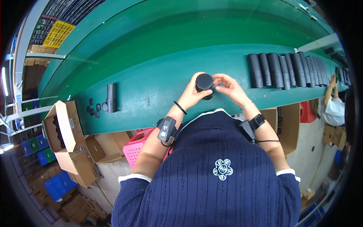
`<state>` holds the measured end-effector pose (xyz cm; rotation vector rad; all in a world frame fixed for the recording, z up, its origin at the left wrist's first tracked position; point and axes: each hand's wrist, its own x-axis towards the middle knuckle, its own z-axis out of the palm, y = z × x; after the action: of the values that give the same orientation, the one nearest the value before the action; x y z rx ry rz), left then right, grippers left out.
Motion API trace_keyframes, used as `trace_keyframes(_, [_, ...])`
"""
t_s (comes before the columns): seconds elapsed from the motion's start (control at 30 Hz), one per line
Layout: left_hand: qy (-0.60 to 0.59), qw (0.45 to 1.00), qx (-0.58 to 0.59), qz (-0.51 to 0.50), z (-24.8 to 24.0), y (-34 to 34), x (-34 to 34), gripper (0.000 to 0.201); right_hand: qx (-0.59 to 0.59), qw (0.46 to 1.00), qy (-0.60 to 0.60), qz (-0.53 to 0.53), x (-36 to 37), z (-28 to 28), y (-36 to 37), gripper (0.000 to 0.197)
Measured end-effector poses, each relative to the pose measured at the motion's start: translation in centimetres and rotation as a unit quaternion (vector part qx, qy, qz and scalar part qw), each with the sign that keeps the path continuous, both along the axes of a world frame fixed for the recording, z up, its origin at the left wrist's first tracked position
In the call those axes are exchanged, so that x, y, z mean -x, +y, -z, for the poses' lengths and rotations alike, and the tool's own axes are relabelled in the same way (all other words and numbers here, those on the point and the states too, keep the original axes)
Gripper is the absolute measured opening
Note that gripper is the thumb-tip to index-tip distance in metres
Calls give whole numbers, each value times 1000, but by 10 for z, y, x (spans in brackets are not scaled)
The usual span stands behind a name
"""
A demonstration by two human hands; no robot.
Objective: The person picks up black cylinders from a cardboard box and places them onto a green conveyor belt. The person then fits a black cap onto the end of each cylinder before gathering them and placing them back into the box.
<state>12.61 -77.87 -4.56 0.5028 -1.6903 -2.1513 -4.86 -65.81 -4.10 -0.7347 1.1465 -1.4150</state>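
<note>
Upright in front of me is a black cylinder point(204, 81), seen from its round capped end. My left hand point(192, 92) is closed around its side, thumb across the front. Beside it on the right, my right hand point(230, 87) has curved fingers with a gap between thumb and fingertips. Its fingertips are at the cylinder's edge; whether they touch cannot be made out. To the left lie several small black round caps point(92, 112), near another black cylinder point(111, 98) on the green work surface point(159, 83).
A row of several black cylinders point(274, 70) lies to the right. Open cardboard boxes point(68, 125) and a pink plastic stool point(134, 149) stand below the near edge at left. A red stool point(308, 112) is at right, where another person point(334, 109) is working.
</note>
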Motion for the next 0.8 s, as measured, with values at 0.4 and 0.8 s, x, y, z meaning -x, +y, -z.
trace_keyframes(0.4, [71, 965, -231, 100, 2, 5, 39, 73, -68, 982, 160, 75, -5, -8, 60, 68])
trace_keyframes(0.8, [-246, 949, -165, 113, -20, 14, 114, 106, -165, 639, 528, 535, 92, -155, 200, 69])
